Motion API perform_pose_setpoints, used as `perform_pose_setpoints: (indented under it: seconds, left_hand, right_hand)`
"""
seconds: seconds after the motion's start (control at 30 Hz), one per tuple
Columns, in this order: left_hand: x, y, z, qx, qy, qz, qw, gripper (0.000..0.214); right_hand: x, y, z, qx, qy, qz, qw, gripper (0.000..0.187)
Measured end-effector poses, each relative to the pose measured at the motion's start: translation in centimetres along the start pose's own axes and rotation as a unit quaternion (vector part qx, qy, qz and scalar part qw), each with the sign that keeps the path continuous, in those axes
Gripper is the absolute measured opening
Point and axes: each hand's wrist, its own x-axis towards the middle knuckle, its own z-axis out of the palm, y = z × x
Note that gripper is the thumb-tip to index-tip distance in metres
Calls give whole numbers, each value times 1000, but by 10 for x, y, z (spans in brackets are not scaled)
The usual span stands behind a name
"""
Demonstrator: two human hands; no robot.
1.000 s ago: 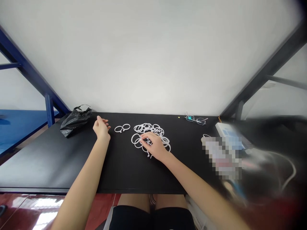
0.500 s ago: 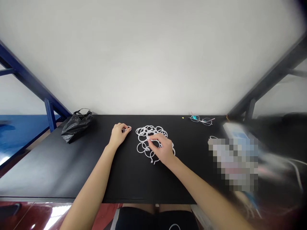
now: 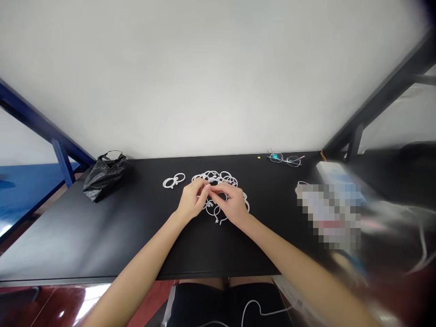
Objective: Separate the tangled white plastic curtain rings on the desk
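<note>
1. We pinch one white ring (image 3: 208, 196) between our left hand (image 3: 191, 203) and right hand (image 3: 232, 205), over the ring pile (image 3: 221, 178) at table centre.
2. Two linked rings (image 3: 173, 180) lie left; black bag (image 3: 104, 176) far left; glasses (image 3: 285, 159) far right.
3. The black table (image 3: 102, 236) meets a white wall (image 3: 211, 77).

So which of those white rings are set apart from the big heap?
The two linked rings, lying left of the pile of rings. Both hands, left hand and right hand, are at the pile instead.

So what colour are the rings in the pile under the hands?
White rings, on the black table; head view.
</note>
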Motion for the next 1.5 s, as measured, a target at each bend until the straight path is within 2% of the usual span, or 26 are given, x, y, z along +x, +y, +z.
perform_pose_setpoints:
  seconds: [0.17, 0.37, 0.5, 0.57, 0.63, 0.73, 0.83, 0.9, 1.1, 1.33, 1.5]
  left_hand:
    - [1, -4, -2, 33, -21, 0, 999, 42]
    - [2, 0, -3, 36, -14, -3, 999, 39]
    - [3, -1, -4, 57, -37, 3, 998, 40]
    - [5, -4, -9, 110, -45, -5, 993, 39]
    - [8, -11, -18, 177, -24, -41, 983, 39]
    - [11, -29, -33, 248, 18, -120, 961, 38]
    - [11, -47, -43, 285, -8, -182, 941, 37]
    - [10, -54, -45, 293, -31, -200, 934, 34]
    - [8, -56, -41, 284, -69, -197, 936, 26]
    - [8, -57, -42, 276, -63, -194, 939, 25]
    - [8, -54, -43, 287, -51, -189, 938, 25]
  right_hand:
    - [-3, -1, 2, 49, -23, 61, 997, 9]
    - [-3, 2, 3, 58, -40, 68, 995, 12]
    - [-2, 4, 4, 39, -45, 52, 997, 11]
    - [-1, 6, 3, 0, -42, 25, 999, 9]
    - [-1, 8, 1, -45, -49, -7, 998, 10]
    - [-3, 9, -1, -120, -125, -45, 984, 23]
    - [-6, 8, 0, -182, -227, -71, 954, 24]
    - [-8, 8, 2, -201, -253, -80, 943, 22]
    - [-11, 11, 7, -203, -249, -81, 943, 10]
    - [-10, 11, 7, -202, -243, -77, 946, 7]
    - [-8, 8, 6, -193, -237, -77, 949, 11]
